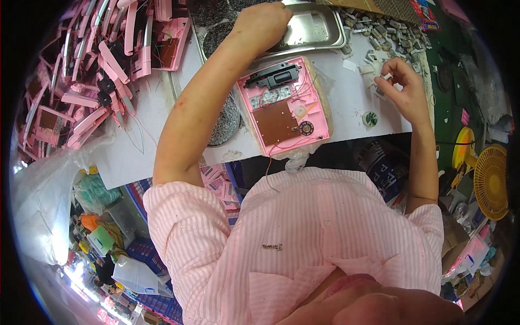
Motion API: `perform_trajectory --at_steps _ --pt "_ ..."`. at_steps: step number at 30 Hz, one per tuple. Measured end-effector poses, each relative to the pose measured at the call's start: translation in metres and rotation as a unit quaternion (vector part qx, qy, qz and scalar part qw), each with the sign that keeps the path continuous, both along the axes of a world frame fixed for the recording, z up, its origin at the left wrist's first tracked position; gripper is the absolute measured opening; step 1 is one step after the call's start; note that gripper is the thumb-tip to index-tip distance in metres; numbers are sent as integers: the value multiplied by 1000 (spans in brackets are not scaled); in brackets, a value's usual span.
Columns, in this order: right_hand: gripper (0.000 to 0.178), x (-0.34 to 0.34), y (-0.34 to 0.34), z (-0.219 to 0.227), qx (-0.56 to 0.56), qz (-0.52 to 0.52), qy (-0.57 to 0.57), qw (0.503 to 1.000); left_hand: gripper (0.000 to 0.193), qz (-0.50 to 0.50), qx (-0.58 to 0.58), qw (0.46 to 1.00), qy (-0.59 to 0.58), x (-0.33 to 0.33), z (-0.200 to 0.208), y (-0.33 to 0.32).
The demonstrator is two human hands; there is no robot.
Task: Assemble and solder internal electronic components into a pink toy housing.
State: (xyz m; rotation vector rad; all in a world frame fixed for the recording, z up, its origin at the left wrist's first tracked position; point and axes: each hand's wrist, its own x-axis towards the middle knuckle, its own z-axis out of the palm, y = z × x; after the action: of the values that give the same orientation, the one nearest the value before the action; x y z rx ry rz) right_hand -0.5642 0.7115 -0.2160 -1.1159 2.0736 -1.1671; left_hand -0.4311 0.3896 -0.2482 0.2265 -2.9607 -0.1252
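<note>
In front of me lies an open pink plastic casing (319,111) on a plastic-wrapped pad. Fitted in it are a brown board (276,127), a small round speaker (306,128), a black module (279,78) and thin red wires. My left hand (262,27) reaches to the left end of a shiny metal tray (314,27); its fingers are curled, and their tips and anything between them are hidden. My right hand (403,89) is closed, thumb and forefinger pinching a small white part (386,77) beside a pile of small grey and white parts (390,43).
Many pink casings with wires (114,70) are heaped at the left. Dark containers of small black bits (219,35) stand beside the metal tray, and a round dish (225,124) of speckled bits lies left of the casing. A small round tub (370,119) sits near the table's front edge. A yellow fan (491,181) is at the right.
</note>
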Motion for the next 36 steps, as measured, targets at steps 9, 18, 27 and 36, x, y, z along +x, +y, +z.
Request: perform_trajectory --at_steps 9,18,27,36 --pt "29 80 -2 26 -188 108 43 975 22 22 644 761 66 124 54 122" --pt "33 103 -22 23 -211 231 94 945 24 119 892 435 31 169 41 149" --pt "30 96 10 17 -85 223 -91 967 22 75 677 732 -36 163 59 142" --pt "26 84 20 -5 -175 119 -356 910 18 113 224 967 -38 128 29 149"
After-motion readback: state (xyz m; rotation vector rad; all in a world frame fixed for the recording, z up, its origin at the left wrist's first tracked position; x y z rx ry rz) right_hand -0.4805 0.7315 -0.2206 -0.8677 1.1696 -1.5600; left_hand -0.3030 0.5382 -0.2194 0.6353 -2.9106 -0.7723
